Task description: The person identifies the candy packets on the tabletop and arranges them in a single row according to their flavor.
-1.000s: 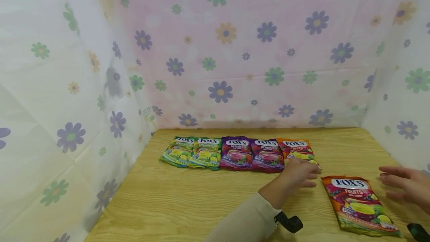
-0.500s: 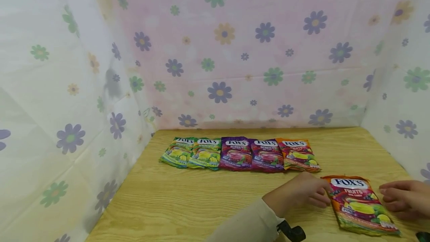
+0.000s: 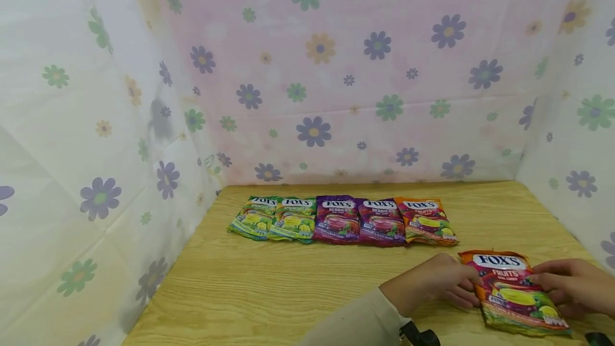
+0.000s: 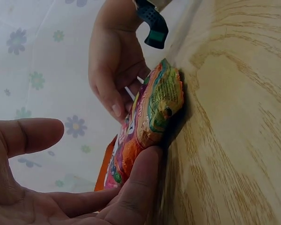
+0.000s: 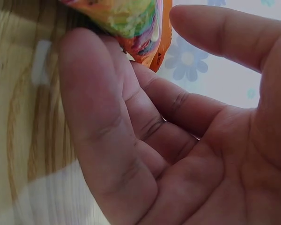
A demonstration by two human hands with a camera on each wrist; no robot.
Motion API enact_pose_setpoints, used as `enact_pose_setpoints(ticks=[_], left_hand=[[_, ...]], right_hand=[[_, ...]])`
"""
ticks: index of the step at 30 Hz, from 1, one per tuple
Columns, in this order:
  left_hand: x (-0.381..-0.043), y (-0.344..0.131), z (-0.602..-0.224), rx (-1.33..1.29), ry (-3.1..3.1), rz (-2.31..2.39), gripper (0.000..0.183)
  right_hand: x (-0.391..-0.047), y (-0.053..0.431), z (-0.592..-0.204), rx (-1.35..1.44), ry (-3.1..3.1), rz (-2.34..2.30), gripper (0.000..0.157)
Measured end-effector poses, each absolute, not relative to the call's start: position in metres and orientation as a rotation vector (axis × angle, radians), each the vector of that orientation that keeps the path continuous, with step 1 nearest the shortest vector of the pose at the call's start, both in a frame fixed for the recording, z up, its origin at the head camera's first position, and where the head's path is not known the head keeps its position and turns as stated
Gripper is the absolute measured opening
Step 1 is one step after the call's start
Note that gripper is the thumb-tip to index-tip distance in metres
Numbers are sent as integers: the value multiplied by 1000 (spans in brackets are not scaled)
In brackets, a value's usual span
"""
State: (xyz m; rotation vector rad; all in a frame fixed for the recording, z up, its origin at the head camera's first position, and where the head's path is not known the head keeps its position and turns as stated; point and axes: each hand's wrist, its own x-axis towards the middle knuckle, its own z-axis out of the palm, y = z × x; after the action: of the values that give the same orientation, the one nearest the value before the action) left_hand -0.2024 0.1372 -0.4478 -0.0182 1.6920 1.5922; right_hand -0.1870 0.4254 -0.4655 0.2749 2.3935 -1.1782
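A fruits candy bag (image 3: 516, 295), orange and red with a FOX'S label, lies face up at the table's right front. My left hand (image 3: 444, 282) touches its left edge. In the left wrist view the thumb stands apart from the bag, while the straight fingers (image 4: 143, 180) reach against its lower side. On the bag's right edge is my right hand (image 3: 574, 284), its thumb over the top surface. The right wrist view shows the right fingers (image 5: 91, 84) extended at the bag's underside and the thumb raised beside the orange end.
Along the back of the wooden table (image 3: 269, 292) runs a row of bags: two green springtea bags (image 3: 293, 220), two purple berries bags (image 3: 338, 220) and an orange fruits bag (image 3: 426, 222). Flower-printed cloth (image 3: 312, 95) encloses the back and sides.
My left hand has moved from the orange bag in the row down and right to the near bag's left edge. The right hand has come in to its right edge.
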Motion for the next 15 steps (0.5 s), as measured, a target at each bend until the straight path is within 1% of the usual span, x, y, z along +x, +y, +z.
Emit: enact_pose_setpoints(ticks=[5,12,15], left_hand=[[-203,140,-450,-27,1678,1603,12],[-204,142,-449,-13,1658,1609,10],[-204,142,-448,8,1660,1612,10]], right_hand=[[-187,424,-466,245,2406,-1161,59],[-187,424,-461,223,2432,-1110,64],[-187,423,-458,216,2446,-1106,63]])
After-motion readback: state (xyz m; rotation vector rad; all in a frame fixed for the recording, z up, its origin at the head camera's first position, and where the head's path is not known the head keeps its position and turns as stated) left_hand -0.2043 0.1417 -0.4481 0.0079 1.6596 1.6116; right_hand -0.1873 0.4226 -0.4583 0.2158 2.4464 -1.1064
